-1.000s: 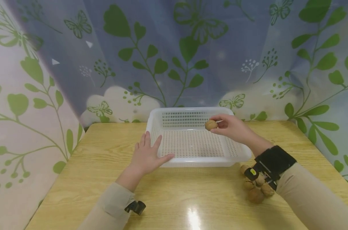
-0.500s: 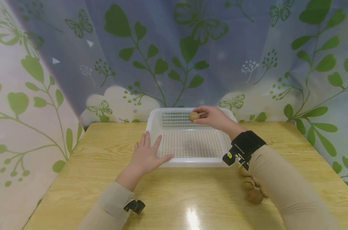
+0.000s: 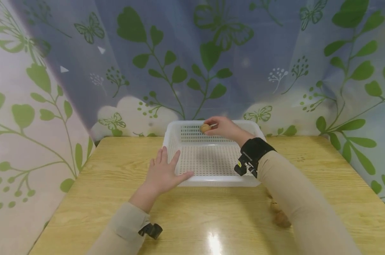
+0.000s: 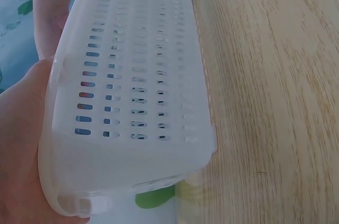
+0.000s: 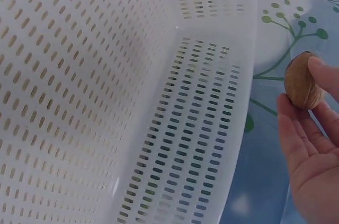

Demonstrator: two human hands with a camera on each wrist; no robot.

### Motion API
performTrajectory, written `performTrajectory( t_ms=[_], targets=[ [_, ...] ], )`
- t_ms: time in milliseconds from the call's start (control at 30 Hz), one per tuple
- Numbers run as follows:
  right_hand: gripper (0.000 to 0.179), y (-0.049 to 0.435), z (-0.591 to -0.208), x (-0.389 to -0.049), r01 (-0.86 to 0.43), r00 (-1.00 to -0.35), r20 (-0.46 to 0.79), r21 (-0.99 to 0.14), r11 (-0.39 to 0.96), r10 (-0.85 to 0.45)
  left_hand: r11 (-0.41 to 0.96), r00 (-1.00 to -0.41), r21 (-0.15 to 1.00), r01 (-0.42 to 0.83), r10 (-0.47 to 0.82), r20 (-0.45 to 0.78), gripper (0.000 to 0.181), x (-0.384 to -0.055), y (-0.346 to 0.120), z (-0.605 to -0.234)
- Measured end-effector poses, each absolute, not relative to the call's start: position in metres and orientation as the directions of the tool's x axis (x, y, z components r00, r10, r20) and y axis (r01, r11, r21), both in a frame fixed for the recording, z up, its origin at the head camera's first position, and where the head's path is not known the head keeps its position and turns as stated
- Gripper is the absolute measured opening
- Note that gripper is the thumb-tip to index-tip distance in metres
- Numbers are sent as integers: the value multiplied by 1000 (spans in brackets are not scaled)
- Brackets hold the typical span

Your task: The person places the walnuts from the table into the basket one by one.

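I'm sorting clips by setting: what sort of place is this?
Probably an indoor recording setup: a yellowish wooden table, a blue leaf-printed cloth backdrop behind it, and a black wrist-strapped camera.

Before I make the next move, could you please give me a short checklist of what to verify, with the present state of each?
1. Right hand pinches the walnut: ok.
2. Left hand touches the basket: ok.
3. Basket sits upright on the table: ok.
4. Held walnut is directly above the basket: cannot tell from these angles.
5. Other walnuts are fully visible: not ok, the right sleeve partly hides them.
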State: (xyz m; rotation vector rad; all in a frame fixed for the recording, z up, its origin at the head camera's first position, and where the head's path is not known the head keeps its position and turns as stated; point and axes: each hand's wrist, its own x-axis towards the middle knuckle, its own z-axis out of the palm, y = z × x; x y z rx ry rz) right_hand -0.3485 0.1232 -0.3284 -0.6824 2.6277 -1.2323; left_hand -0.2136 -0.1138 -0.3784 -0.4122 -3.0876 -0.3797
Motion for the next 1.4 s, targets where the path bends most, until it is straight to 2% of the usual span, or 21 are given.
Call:
performTrajectory(
  t_ms=[333, 567, 700, 933, 1233, 1367, 1400],
  targets=[
    [40, 93, -353, -361, -380, -861, 41, -714, 588, -506, 939, -963, 216, 268, 262, 57, 96, -212, -113, -384],
    [39, 73, -381, -375, -415, -857, 18, -617, 669, -515, 940, -963, 212, 268, 255, 85, 93, -208, -111, -380],
    [40, 64, -394, -379, -372, -869, -32, -615, 695, -494, 939, -964, 216, 266, 254, 83, 92, -207, -111, -381],
    [37, 51, -407, -382, -321, -895, -41, -633, 705, -444, 942, -963, 208, 264, 248, 102, 93, -210, -111, -386],
    [36, 42, -431, -394, -350, -892, 12, -650, 675, -452, 936, -956, 211, 283, 257, 140, 93, -207, -111, -388],
    [36, 41, -437, -401, -341, -889, -8, -656, 673, -458, 939, -957, 199, 280, 257, 134, 92, -209, -110, -387],
    [36, 44, -448, -412, -366, -880, 17, -664, 652, -476, 939, -957, 200, 280, 257, 131, 92, -210, -110, -387]
  ],
)
